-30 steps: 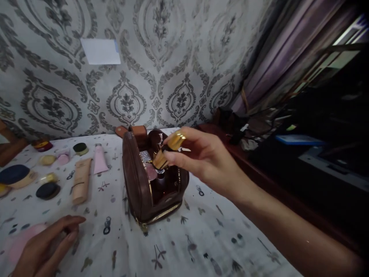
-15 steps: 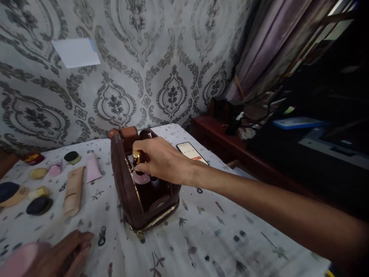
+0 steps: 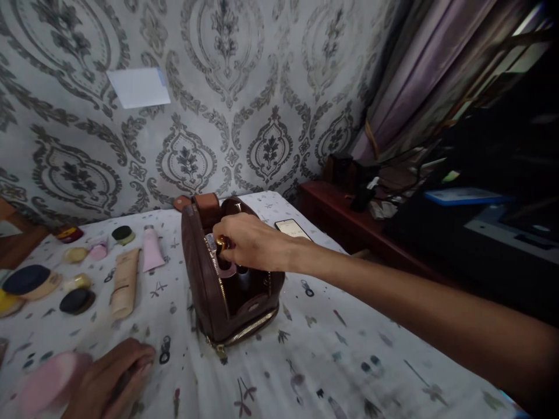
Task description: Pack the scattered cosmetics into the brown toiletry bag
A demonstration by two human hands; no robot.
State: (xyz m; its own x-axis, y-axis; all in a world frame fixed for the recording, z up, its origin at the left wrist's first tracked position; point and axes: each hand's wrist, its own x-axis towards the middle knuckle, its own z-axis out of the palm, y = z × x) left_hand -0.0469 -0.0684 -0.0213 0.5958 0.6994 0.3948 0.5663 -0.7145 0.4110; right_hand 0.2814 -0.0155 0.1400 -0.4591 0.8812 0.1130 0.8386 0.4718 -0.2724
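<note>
A dark brown zip bag (image 3: 203, 291) stands unzipped on the patterned white cloth. My right hand (image 3: 244, 241) reaches into its opening, fingers closed on a small gold-capped item (image 3: 222, 244). Beneath that hand, other cosmetics sit inside the bag, partly hidden. My left hand (image 3: 116, 378) rests on the cloth at the lower left, fingers curled together beside a round pink container (image 3: 55, 381); whether anything is under its fingers is hidden.
Left of the bag lie a beige tube (image 3: 125, 285), a pink tube (image 3: 152, 249), a black round case (image 3: 77, 301) and several small jars. A phone (image 3: 293, 228) lies behind my right wrist. A red-brown ledge (image 3: 323, 203) holds cables.
The view has shifted left, so things appear further right. My right hand is a little lower in the bag with the gold-capped item. More of the pink container shows beside my left hand.
</note>
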